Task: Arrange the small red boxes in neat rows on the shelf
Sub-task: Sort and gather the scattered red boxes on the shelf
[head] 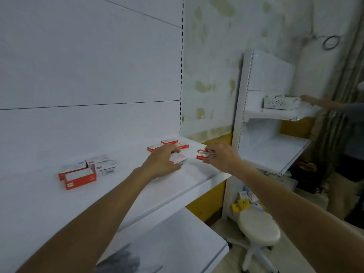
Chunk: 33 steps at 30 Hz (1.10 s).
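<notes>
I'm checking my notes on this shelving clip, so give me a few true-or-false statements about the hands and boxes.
1. The right hand pinches a red box. True.
2. The left hand hangs idle beside the shelf. False: it grips a white-topped box on the shelf.
3. A cluster of boxes lies left of both hands. True.
4. The stool stands on the shelf. False: it stands on the floor, lower right.

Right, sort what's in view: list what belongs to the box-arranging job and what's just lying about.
Job: left hand holding a white-topped box; right hand pinching a red box; back boxes; left cluster; shelf.
Lying about: stool; white basket; yellow items.
</notes>
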### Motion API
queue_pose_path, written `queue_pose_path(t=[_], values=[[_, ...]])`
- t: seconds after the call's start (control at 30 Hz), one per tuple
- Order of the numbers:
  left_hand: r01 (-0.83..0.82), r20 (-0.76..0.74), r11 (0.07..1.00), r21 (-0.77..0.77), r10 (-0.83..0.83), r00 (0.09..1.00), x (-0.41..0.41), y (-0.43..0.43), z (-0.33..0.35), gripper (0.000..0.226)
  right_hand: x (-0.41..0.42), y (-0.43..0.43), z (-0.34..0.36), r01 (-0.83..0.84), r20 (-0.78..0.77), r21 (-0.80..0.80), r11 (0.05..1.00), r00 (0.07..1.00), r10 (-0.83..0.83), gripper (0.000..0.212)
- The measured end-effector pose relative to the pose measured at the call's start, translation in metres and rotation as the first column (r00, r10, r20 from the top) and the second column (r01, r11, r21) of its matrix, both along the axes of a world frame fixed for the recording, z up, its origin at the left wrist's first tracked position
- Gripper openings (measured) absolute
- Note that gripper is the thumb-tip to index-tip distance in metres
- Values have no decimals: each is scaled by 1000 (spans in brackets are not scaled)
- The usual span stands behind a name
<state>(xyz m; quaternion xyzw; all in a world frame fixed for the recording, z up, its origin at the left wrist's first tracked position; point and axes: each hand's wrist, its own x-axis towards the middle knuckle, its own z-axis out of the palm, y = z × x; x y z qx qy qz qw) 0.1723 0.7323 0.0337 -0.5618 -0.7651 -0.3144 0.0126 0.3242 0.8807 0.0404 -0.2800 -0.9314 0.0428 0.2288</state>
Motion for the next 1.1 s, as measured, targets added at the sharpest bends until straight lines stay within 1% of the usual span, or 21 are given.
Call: queue_pose_path(t=[0.07,0.13,0.27,0.37,0.5,0.63,0.67,0.73,0.77,0.8,0.83,0.9,0.97,1.0,1.1], values=[[-17,12,1000,-8,17,1000,-8,4,2,49,-16,9,1,-38,-5,-6,999,999,38,38],[-53,-11,998,-23,53,999,-17,4,4,48,-32,15,1,-82,-8,-9,997,997,81,39],[-204,-24,979,-5,204,979,-37,-6,12,47,-67,27,4,-205,0,-6,979,979,205,37],[-340,-14,940,4,340,940,-41,-20,10,47,-89,32,6,-306,19,-9,952,952,306,36],[-500,15,866,-13,500,866,-36,-40,-4,46,-105,32,-7,-436,63,-11,900,898,435,33],[-597,40,802,14,596,802,-19,-64,-20,40,-110,33,-21,-545,69,-26,838,835,545,27],[-628,26,778,28,628,778,-15,-71,-23,39,-110,33,-23,-555,64,-37,831,829,556,26],[-707,-80,706,35,708,702,-11,-82,-27,37,-112,34,-28,-565,58,-35,825,823,566,25],[-744,-132,668,17,739,660,-11,-87,-30,39,-112,35,-30,-570,59,-24,821,819,571,26],[-777,-149,630,-13,767,624,-9,-90,-32,41,-112,35,-31,-575,57,-16,818,816,575,27],[-802,-140,595,-56,791,596,-7,-91,-34,44,-112,35,-32,-577,54,-9,817,815,577,29],[-825,-147,554,-113,812,565,-3,-90,-38,47,-109,34,-31,-574,53,-3,819,818,573,34],[-845,-189,525,-102,824,535,1,-87,-38,50,-106,32,-31,-576,49,8,818,817,575,38],[-858,-186,508,-80,838,514,4,-86,-36,51,-106,30,-30,-580,36,16,814,814,580,40],[-888,-125,458,-39,880,459,13,-92,-32,49,-111,17,-21,-626,-32,38,779,778,627,39]])
